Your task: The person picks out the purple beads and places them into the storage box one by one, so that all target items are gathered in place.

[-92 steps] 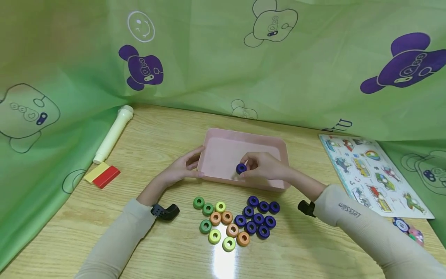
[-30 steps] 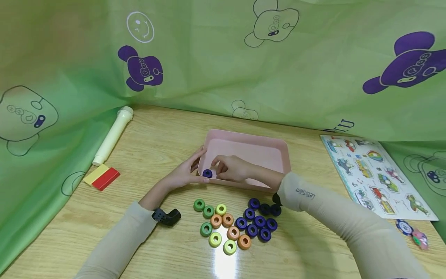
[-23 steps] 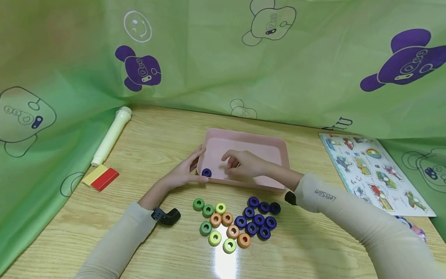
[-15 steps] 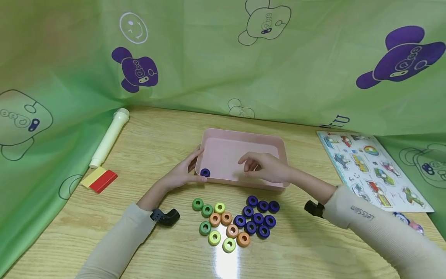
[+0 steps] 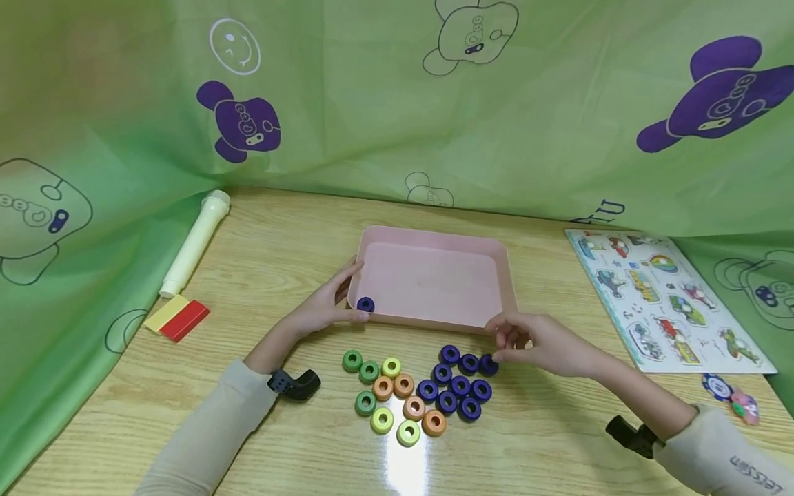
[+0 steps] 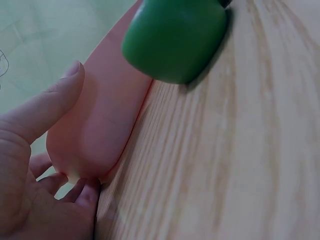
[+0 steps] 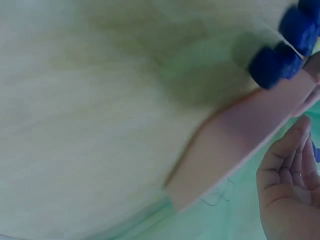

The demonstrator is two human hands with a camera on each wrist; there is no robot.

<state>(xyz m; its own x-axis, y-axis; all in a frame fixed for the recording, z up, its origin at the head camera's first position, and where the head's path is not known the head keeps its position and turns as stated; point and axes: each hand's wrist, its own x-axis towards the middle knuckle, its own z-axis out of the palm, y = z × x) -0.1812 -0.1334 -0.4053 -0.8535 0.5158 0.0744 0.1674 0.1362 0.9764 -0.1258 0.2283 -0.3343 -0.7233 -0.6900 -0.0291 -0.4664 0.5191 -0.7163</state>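
Note:
My left hand (image 5: 319, 310) grips the left end of a pink tray (image 5: 434, 279), thumb at the front corner and fingers along the side. One dark blue ring (image 5: 365, 309) lies inside by that thumb. Fingers loosely bent and holding nothing, my right hand (image 5: 540, 341) is at the tray's front right corner, its thumb tip close to the nearest of several dark blue rings (image 5: 469, 417) on the table. Left of these lie green rings (image 5: 365, 411), yellow rings (image 5: 408, 441) and orange rings (image 5: 433, 431). A green ring (image 6: 172, 45) looms large in the left wrist view.
A pale tube (image 5: 195, 244) lies at the left, with a yellow and red block (image 5: 185, 321) below it. On the right is a picture puzzle board (image 5: 670, 303), with small trinkets (image 5: 717, 387) by its near edge. A green curtain (image 5: 347, 103) hangs behind the table.
My right hand carried a dark blue ring leftward, let it go in the tray's front left corner, then moved right and out to the front right corner. The left hand stayed on the tray.

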